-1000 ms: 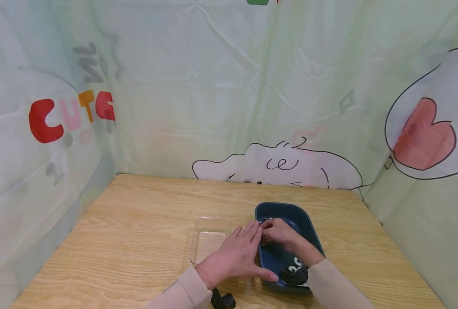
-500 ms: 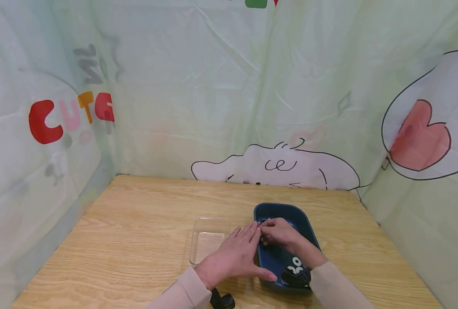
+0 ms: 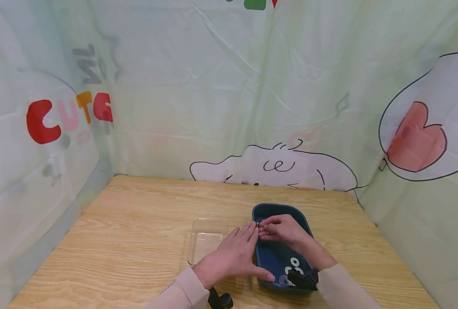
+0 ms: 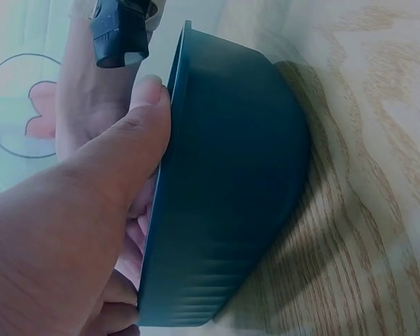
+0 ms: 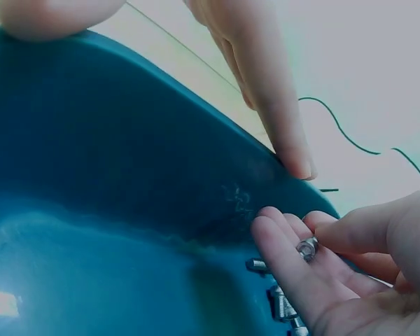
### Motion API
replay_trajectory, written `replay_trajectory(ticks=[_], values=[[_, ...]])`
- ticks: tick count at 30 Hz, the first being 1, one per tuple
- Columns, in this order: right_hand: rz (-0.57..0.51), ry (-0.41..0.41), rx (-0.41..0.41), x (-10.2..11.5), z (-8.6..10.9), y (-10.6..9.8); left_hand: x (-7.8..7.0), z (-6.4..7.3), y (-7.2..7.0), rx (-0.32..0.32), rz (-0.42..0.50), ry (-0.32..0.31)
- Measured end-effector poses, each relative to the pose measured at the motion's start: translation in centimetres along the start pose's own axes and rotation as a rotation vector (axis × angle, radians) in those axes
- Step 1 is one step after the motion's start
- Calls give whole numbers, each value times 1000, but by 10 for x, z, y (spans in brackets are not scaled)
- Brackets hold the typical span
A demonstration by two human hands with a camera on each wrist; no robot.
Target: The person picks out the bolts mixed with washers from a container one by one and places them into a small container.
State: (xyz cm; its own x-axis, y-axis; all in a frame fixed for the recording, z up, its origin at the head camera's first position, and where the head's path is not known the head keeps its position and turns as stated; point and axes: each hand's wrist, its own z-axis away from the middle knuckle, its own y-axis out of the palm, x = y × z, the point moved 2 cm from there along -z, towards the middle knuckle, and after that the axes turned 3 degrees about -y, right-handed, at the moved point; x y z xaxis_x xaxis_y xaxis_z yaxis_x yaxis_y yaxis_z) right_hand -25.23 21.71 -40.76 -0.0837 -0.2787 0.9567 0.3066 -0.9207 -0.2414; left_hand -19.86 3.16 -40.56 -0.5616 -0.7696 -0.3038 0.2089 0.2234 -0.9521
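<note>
A dark blue plastic bin [image 3: 269, 257] stands on the table. My left hand [image 3: 234, 256] rests on its left rim, fingers straight; the left wrist view shows the thumb [image 4: 145, 105] on the edge of the bin [image 4: 224, 168]. Inside the bin's far left corner, my right hand [image 3: 286, 231] holds a small metal bolt [image 5: 307, 248] between thumb and fingers. A socket is visible in the bolt's head. Just below these fingers, several more metal bolts [image 5: 281, 305] lie on the bin's floor. White rings [image 3: 294, 262] lie at the bin's near end, partly hidden by the right wrist's black camera [image 3: 304, 279].
A clear plastic tray [image 3: 205, 240] sits left of the bin, partly behind my left hand. The wooden table [image 3: 136, 240] reaches to printed curtains [image 3: 167, 107] at the back and both sides. A black camera [image 3: 220, 300] is on my left wrist.
My right hand has shifted slightly right and up in the bin, its fingers spreading a little. More white rings now show. The left hand keeps its place on the rim.
</note>
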Motion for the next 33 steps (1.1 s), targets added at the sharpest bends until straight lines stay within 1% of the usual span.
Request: replay_trajectory(ticks=[7, 13, 16, 20, 26, 30, 33], values=[[-8, -20, 7, 11, 3, -1, 4, 1, -4, -3, 7, -3], [-30, -41, 35, 21, 6, -2, 13, 5, -9, -25, 25, -29], [-32, -53, 34, 25, 8, -3, 18, 8, -13, -44, 5, -43], [-28, -70, 42, 31, 10, -2, 28, 14, -20, -57, 8, -63], [-28, -63, 70, 41, 11, 3, 44, 25, -29, -69, 49, -118], [-25, -52, 70, 43, 10, 7, 56, 32, -32, -81, 58, -148], [-16, -63, 70, 44, 8, 12, 65, 37, -34, -98, 50, -165]])
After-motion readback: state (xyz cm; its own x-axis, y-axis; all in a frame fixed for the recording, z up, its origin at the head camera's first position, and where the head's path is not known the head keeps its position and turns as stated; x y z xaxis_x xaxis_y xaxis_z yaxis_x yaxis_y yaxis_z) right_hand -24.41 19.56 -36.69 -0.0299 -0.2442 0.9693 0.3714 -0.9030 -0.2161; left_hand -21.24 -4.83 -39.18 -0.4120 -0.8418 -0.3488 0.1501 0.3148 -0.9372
